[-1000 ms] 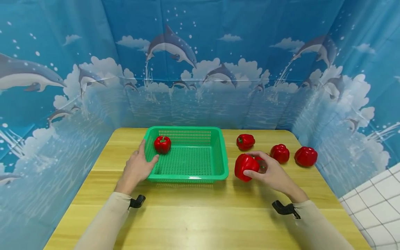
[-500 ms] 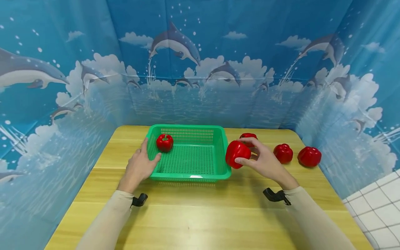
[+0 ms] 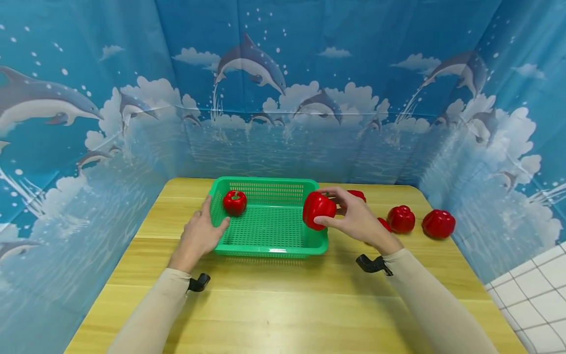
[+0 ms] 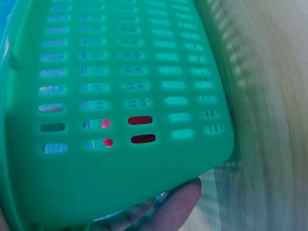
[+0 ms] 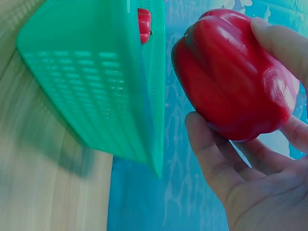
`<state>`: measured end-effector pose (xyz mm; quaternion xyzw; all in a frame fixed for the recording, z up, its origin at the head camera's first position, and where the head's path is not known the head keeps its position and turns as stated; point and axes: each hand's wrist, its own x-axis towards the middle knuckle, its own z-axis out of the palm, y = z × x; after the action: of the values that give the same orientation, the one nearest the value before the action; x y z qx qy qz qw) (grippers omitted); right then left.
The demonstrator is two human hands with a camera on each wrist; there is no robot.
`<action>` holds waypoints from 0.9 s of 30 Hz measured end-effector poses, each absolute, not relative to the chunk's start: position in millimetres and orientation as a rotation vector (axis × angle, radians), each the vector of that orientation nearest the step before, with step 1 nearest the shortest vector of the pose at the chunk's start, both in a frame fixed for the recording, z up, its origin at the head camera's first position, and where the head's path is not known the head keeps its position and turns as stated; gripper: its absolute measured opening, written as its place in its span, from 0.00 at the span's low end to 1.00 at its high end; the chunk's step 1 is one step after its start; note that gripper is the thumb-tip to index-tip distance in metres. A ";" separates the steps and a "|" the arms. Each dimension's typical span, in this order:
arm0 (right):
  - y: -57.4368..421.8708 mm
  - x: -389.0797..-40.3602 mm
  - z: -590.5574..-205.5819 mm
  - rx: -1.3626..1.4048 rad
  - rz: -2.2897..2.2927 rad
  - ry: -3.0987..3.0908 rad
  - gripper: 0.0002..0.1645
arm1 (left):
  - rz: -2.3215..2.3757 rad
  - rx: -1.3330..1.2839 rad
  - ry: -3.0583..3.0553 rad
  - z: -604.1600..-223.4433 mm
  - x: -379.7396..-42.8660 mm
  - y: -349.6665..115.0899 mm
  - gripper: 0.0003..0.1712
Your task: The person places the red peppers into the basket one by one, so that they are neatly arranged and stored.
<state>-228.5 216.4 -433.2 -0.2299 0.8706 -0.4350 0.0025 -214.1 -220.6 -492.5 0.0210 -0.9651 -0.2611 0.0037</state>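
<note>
My right hand (image 3: 353, 216) grips a red bell pepper (image 3: 317, 211) between thumb and fingers, raised over the right end of the green plastic basket (image 3: 276, 251). In the right wrist view, the bell pepper (image 5: 236, 72) lies sideways in the fingers, beside the basket's wall. My left hand (image 3: 199, 238) holds the basket's left end, with the thumb over the rim and the fingers along the outside. Only some of its fingers (image 4: 178, 204) show in the left wrist view, at the basket's edge. Another red bell pepper (image 3: 235, 202) sits upright inside, at the left.
Two red bell peppers (image 3: 401, 219) (image 3: 438, 224) lie on the wooden table (image 3: 265, 305) at the right. Two more, one farther back (image 3: 357, 195) and one nearer (image 3: 384, 224), are partly hidden by my right hand. A blue dolphin-print curtain (image 3: 274, 142) surrounds the table.
My right hand has lifted the bell pepper and carried it left, from beside the basket to over its right rim. The left hand stays at the basket's left end.
</note>
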 end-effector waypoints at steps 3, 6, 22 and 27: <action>207.2 -231.6 -429.4 -0.736 -1.367 2.718 0.46 | -0.826 0.082 -3.020 -493.3 -213.6 -221.4 0.59; 200.1 -234.4 -426.7 -0.753 -1.379 2.704 0.45 | -0.820 0.078 -3.015 -493.9 -213.7 -221.2 0.59; 151.6 -265.8 -416.6 -0.883 -1.235 2.766 0.45 | -0.792 0.060 -3.024 -493.8 -212.7 -222.3 0.59; 133.7 -277.9 -418.4 -0.938 -1.208 2.776 0.43 | -0.791 0.054 -3.025 -495.1 -212.2 -221.3 0.59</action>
<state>-277.9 133.7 -418.4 -0.2959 0.8758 -0.3810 -0.0139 -212.2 -221.3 -495.1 0.0172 -0.9673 -0.2529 0.0074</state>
